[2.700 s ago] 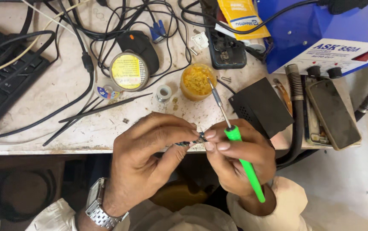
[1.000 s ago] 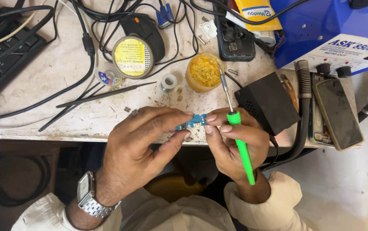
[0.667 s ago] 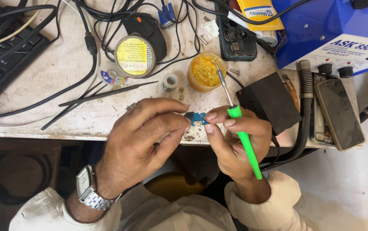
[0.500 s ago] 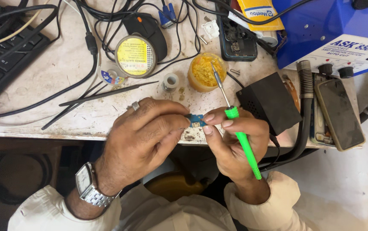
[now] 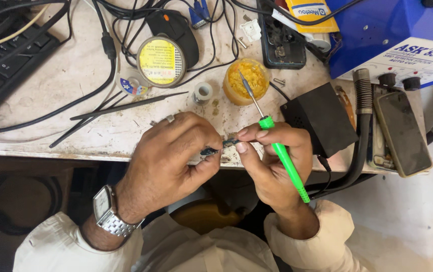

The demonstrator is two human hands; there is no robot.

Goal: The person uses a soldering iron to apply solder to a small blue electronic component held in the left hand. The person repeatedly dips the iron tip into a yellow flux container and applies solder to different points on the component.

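Observation:
My left hand (image 5: 171,161), with a ring and a metal wristwatch, pinches a tiny blue circuit part (image 5: 215,147) over the bench's front edge. My right hand (image 5: 272,161) touches the same part with its thumb and forefinger while a green-handled soldering iron (image 5: 276,148) rests in its grip. The iron's metal tip points up and away toward a small jar of yellow flux paste (image 5: 246,80). Most of the small part is hidden by my fingers.
The worn white bench (image 5: 75,100) carries tangled black cables, a black keyboard (image 5: 10,55) at far left, a round yellow-lidded tin (image 5: 160,61), a small solder spool (image 5: 203,92), thin black tweezers (image 5: 120,107), a black box (image 5: 324,118), phones (image 5: 402,133) and a blue soldering station (image 5: 397,35).
Both hands have drifted slightly up toward the bench edge and closed tighter around the small part. The iron's tip now points nearer the flux jar.

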